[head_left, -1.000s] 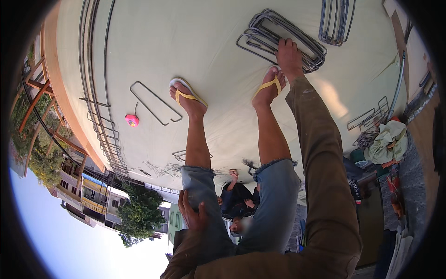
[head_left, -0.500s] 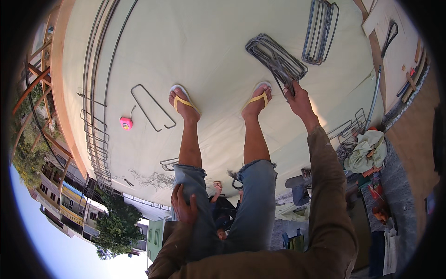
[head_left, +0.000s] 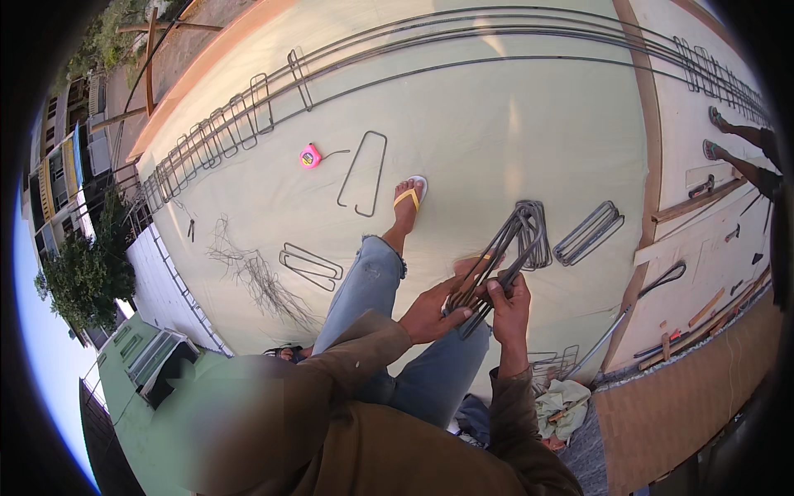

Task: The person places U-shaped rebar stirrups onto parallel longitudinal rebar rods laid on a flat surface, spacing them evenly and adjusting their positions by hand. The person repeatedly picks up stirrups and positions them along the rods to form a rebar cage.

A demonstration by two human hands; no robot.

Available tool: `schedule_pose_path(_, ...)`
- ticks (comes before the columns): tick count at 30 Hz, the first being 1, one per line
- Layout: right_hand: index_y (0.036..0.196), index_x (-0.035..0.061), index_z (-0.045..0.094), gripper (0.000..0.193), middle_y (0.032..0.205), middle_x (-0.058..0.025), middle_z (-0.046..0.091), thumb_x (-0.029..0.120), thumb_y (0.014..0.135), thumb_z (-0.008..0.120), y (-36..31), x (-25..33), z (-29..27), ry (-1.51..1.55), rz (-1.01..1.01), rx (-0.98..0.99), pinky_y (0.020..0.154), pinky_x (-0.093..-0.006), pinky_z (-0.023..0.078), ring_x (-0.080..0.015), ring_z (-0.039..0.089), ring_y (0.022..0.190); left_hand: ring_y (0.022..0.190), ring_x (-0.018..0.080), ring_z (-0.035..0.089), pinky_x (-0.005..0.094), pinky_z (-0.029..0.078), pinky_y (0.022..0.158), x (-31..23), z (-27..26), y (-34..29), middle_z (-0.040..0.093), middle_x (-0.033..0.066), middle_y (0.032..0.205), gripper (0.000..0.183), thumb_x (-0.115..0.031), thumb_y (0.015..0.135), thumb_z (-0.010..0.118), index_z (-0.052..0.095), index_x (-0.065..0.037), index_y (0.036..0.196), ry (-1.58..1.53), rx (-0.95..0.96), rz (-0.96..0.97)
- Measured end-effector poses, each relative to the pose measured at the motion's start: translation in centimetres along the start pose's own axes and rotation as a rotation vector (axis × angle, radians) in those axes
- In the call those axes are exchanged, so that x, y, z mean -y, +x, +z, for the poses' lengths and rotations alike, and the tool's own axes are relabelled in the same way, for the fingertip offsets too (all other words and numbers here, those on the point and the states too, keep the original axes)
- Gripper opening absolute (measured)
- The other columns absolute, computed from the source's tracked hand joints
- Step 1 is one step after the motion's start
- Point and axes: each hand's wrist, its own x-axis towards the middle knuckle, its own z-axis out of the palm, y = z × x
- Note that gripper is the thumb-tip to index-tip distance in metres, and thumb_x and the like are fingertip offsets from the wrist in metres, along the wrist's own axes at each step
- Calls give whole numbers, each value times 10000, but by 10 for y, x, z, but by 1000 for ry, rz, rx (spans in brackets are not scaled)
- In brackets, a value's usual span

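Both hands hold a bunch of steel rebar stirrups (head_left: pixel 494 248) tilted in front of my right knee. My left hand (head_left: pixel 432 314) is closed around the lower part of the bunch, fingers under the bars. With its thumb on top, my right hand (head_left: pixel 509 312) grips the same bunch from the right side. Behind the upper end lies a stack of stirrups (head_left: pixel 538 241) on the pale floor; whether they touch cannot be made out. Another stirrup stack (head_left: pixel 589 233) rests just right of it. A single open-ended stirrup (head_left: pixel 379 169) lies beyond my sandalled left foot (head_left: pixel 407 201).
A pink tape measure (head_left: pixel 310 156) lies left of the single stirrup. Loose tie wire (head_left: pixel 260 277) and a few stirrups (head_left: pixel 311 266) are at the left. Long rebars (head_left: pixel 463 33) threaded with stirrups cross the far side. Another person's feet (head_left: pixel 718 136) show at far right.
My left hand has left my thigh and now grips the stirrups too. My right hand has brought the bunch in closer to my body. The view has turned, showing more at the right.
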Motion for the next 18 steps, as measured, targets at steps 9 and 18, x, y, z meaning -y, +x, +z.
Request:
schedule_pose_path(9,1130,12,641,235,1030,-69,732,205,999,665,-106,159,183,-129,-217,150,847,-266,501,-98,652,875,828,125,678,295,577,750,-131,-158,-64,678,91,944,291,-200,992,664,572,19,1160,-825,237,-222)
schedule_pose_path(18,1466,-5,427,621,1303,-264,628,278,970,670,-111,215,235,-732,-524,228,954,-406,515,-335,651,1148,550,89,560,250,479,500,-168,-251,-84,583,17,697,294,-282,973,682,614,-5,899,-660,-221,-289)
